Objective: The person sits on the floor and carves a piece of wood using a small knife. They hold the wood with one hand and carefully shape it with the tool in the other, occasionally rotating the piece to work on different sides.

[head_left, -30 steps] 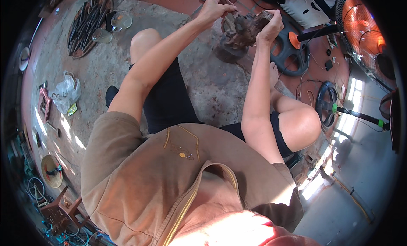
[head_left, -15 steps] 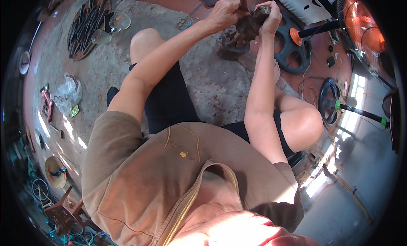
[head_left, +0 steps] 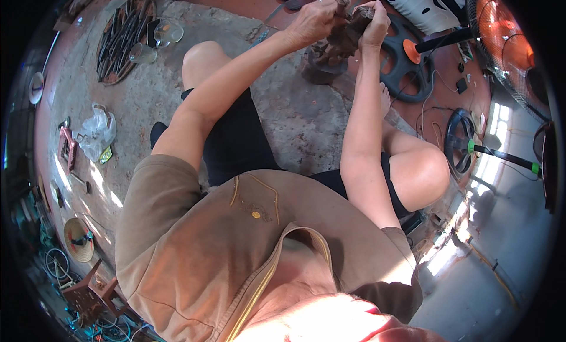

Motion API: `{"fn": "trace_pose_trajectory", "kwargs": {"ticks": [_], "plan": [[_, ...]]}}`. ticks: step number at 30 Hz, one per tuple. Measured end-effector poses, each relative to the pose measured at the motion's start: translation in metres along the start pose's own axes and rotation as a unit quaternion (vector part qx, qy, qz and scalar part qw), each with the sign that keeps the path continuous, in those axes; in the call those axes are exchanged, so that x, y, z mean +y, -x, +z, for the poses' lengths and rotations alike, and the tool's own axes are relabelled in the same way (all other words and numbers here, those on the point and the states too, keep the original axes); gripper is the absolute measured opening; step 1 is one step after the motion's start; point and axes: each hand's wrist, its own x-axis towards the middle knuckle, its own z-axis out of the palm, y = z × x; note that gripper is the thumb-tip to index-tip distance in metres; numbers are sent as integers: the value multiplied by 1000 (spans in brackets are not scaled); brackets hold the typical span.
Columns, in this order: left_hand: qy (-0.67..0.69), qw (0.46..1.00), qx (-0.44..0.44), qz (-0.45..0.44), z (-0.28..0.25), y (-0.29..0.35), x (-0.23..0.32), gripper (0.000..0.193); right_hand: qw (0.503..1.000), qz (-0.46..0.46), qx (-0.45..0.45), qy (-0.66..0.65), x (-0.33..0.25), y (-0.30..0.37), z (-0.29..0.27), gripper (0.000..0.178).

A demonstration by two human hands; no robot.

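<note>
At the top of the head view stands a dark brown, knobbly carved piece [head_left: 337, 43], which looks like a wood carving, on a wide rounded base. My right hand [head_left: 375, 27] wraps round its upper right side, thumb and fingers closed on it. My left hand [head_left: 313, 22] is closed at its upper left, beside a short brown stub [head_left: 343, 1] that pokes up between the hands. The left fingertips are turned away, so whether they grip the stub, the carving or a small tool is hidden. Both arms stretch forward, over and between my bent knees.
A round tray of slim dark tools [head_left: 125, 38] lies far left, with glass cups [head_left: 168, 32] beside it. A plastic bag [head_left: 98, 133] is on the left floor. To the right stand fans, one with a round dark base [head_left: 407, 65] near my right hand, and loose cables.
My left hand has shifted slightly left and down, and the stub beside it has moved slightly. The right hand has moved slightly left, still on the carving.
</note>
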Motion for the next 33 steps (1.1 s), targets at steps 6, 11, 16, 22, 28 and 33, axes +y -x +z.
{"fn": "trace_pose_trajectory", "kwargs": {"ticks": [6,11,16,22,28,33], "plan": [[-48,985,-85,-142,-22,20,-15,10,999,9,22,-45,2,6,-5,46],[152,968,6,-198,-18,4,1,20,999,-29,28,21,0,5,-2,50],[115,969,27,-217,-7,-11,22,26,990,-61,66,106,-13,14,14,50],[-12,984,-93,-153,-1,10,29,26,983,-83,90,137,-18,16,24,46],[23,975,-38,-220,-21,-1,19,26,973,-121,94,175,-12,15,21,40],[94,968,67,-223,3,-3,5,31,957,-169,96,216,-11,15,24,39]]}}
